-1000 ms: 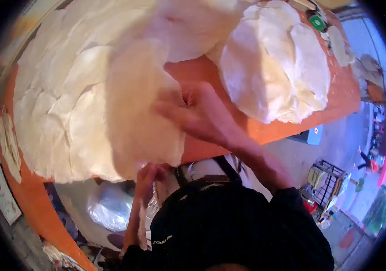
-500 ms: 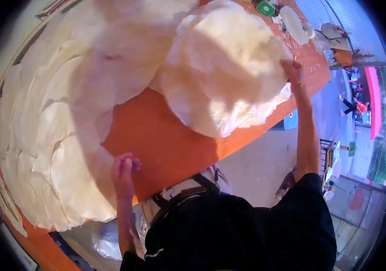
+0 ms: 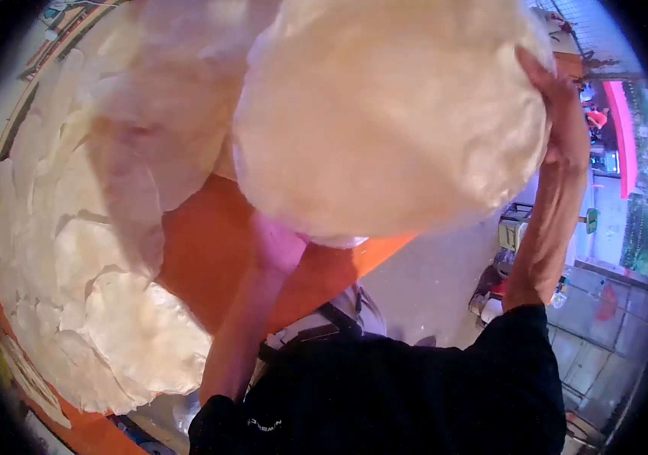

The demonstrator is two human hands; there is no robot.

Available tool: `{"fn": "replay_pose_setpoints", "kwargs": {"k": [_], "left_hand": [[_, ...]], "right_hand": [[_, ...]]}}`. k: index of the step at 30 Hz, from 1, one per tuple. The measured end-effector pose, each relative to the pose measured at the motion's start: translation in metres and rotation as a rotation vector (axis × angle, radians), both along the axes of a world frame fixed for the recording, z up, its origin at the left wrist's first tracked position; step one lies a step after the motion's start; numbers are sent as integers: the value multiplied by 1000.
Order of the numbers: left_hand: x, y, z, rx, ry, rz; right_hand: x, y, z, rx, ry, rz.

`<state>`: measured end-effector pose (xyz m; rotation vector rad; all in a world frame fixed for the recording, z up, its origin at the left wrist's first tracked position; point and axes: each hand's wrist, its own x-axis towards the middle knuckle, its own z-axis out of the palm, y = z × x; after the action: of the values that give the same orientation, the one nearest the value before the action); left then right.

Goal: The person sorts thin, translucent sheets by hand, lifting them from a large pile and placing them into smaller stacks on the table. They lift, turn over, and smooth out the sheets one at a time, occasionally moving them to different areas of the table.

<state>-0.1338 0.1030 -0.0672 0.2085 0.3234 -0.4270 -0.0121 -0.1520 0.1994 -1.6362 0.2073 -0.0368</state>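
The half-closed right hand (image 3: 564, 114) gripped a round sheet (image 3: 385, 114); the left hand (image 3: 280, 244) was at its near edge, openness and hold unclear to me.

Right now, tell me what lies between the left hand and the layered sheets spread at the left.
Bare orange tabletop lies between the left hand and the layered sheets, as the head view shows.

1. Bare orange tabletop (image 3: 199, 239) offers a passage between the overlapping pale sheets (image 3: 104, 265) and the left forearm.
2. The large raised sheet (image 3: 392, 121) blocks the way from above across the middle and far right.
3. The right forearm bars the right side; the left hand (image 3: 278, 243) obstructs the sheet's lower edge.
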Motion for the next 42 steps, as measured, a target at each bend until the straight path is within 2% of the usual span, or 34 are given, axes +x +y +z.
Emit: {"fn": "replay_pose_setpoints", "kwargs": {"k": [1,2,4,5,6,7,8,10,11,12,13,15,18,21,24,27,28,30,33,34,35,36,37,39,40,42], "left_hand": [[4,-4,-1,-88,44,146],[9,-1,-8,-308,-190,158],[22,4,3,83,-355,157],[31,5,19,11,-201,140],[40,5,36,-61,-41,139],[42,5,34,-4,-11,126],[42,4,33,54,19,108],[40,2,27,207,3,54],[38,3,21,304,-52,18],[37,2,17,393,-106,0],[38,2,16,454,-117,-23],[40,5,20,578,-135,-63],[43,-3,39,373,-59,22],[44,-9,30,513,-167,7],[48,-7,24,710,-71,-57],[46,5,11,794,95,-25],[43,3,15,750,82,-20],[35,0,25,670,69,-8],[32,4,19,915,40,-126],[31,7,16,896,15,-90],[28,12,13,880,-4,-54],[23,19,9,866,-18,-22],[19,26,4,855,-1,-9],[14,39,-11,826,33,25],[10,47,-20,868,71,-5],[3,58,-36,953,150,-70]], "right_hand": [[-5,-8,-10,-34,-12,-67],[-3,-35,-31,-194,1,-35],[1,-80,-78,-559,114,-9],[0,-88,-97,-766,204,-13],[-6,-84,-120,-932,105,1],[-14,-70,-138,-1096,2,12],[-23,-48,-148,-688,-8,140],[-42,37,-144,-726,235,263],[-58,72,-167,-619,-141,481],[-60,83,-172,-678,-157,531],[-62,92,-173,-737,-204,539],[-59,94,-184,-645,-240,473],[-60,87,-182,-395,-95,422],[-59,84,-176,-692,-427,442],[-66,85,-192,-925,-335,379],[-60,84,-184,-807,-249,166],[-61,86,-183,-773,-237,94],[-72,102,-191,-836,-297,160],[-64,95,-197,-912,-258,335],[-57,86,-196,-933,-223,410],[-45,64,-186,-727,-256,315],[-28,48,-176,-793,-267,182],[-14,29,-156,-818,-162,79],[10,-17,-139,-843,-254,6],[21,-41,-128,-975,-303,-21],[37,-77,-70,-1388,-403,27]]}}
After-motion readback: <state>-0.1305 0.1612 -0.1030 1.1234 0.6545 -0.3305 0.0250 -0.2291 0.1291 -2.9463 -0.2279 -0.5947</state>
